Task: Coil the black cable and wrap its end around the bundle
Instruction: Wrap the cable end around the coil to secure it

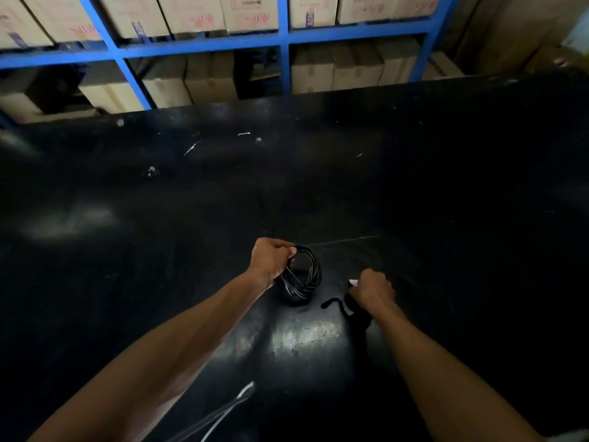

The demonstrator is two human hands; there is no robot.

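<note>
Red printing on the cardboard boxes (191,14) on the upper level of the blue shelf (204,43): too blurred to read. Purple marks on box edges, also illegible. No other text, labels or numbers can be read.

Coiled cable (301,275) sits near the worktop (446,186) front centre, held at its upper left edge by the left hand (271,258). Right hand (373,290) lies just right of the coil, closed on a cable end (333,303). Shelving (283,36) with boxes (191,12) stands behind the worktop.
</note>
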